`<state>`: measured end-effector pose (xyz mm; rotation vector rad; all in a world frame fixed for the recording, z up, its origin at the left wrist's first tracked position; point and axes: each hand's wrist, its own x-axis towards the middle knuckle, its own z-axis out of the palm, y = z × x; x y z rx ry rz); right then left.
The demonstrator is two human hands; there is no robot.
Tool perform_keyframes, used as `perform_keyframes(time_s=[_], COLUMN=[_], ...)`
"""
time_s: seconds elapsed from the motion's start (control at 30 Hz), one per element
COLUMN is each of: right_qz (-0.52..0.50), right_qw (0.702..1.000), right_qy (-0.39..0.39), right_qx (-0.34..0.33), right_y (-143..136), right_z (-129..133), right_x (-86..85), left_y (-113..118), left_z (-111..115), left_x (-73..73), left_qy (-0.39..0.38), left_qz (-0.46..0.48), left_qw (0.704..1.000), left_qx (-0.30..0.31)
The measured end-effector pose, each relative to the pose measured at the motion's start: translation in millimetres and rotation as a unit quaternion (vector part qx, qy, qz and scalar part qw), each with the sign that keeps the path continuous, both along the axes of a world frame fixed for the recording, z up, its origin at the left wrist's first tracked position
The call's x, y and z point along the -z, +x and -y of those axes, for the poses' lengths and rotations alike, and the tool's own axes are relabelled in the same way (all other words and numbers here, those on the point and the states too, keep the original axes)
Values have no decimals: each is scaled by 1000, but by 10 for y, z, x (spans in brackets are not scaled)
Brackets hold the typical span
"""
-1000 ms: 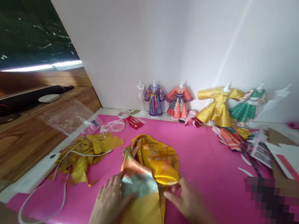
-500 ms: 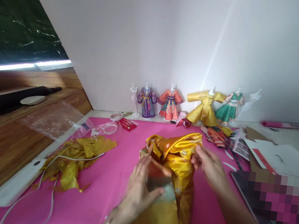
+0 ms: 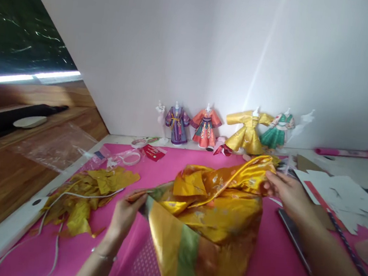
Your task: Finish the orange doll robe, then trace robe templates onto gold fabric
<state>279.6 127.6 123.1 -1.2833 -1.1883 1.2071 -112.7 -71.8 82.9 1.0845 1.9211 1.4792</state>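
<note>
At the far left a clear plastic bag lay over the table's edge, and nearer in were yellow scraps with a white cord running across them. The left hand had thumb and fingers closed in a pinch on the left edge of a yellow cloth. That cloth was in the middle, above the pink mat, bunched in its upper part and smoother below. The right hand pinched its upper right edge, fingers curled in with little gap. Farther right lay a dark flat thing and white papers. The step in hand looked like spreading the cloth; the next move seemed to call for an even pull outward, both pinches firm, to loosen the folds.
</note>
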Motion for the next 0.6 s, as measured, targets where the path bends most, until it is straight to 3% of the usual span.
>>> perform_keyframes(time_s=[0.1,0.27,0.37,0.43,0.5,0.6], right_qz=[26,53,65,100,187,339], right_qw=[998,997,998,993,971,892], right_qy=[-49,-56,-12,45,97,168], right_qx=[3,-24,-24,-45,-115,-246], right_y=[81,176,244,247,199,77], right_z=[-54,-25,24,113,266,584], right_x=[264,550,562,544,561,730], left_y=[-253,-399,-388,-307,-162,106], left_z=[186,370,360,295,185,-21], left_x=[80,137,73,33,21,56], left_qy=[-12,-32,-52,-94,-132,-146], left_qz=[46,42,-59,-170,-245,-256], left_qw=[997,994,992,980,960,953], left_qx=[-56,-93,-94,-41,22,64])
